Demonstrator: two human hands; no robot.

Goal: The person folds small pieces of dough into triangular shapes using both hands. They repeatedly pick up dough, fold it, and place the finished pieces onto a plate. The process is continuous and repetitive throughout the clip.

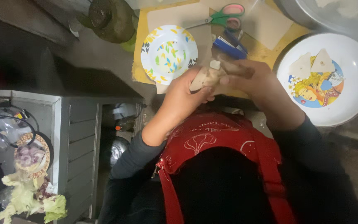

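Both hands meet over the counter's near edge on a folded pale brown paper piece (206,76). My left hand (185,97) grips its lower side. My right hand (249,79) pinches its upper end, where a small white bit (215,64) shows. Just beyond the hands lies a blue stapler (228,47). Green-and-pink scissors (224,17) rest on paper sheets further back. A large white plate (353,74) with a colourful picture sits at right, holding two triangular folded paper pieces (313,64).
A small flower-patterned plate (168,52) stands on a yellow mat (139,62). A dark round jar (108,18) is at the back left, a metal bowl (307,12) at the top right. A metal shelf unit (69,141) at left holds lettuce (30,199) and a bowl.
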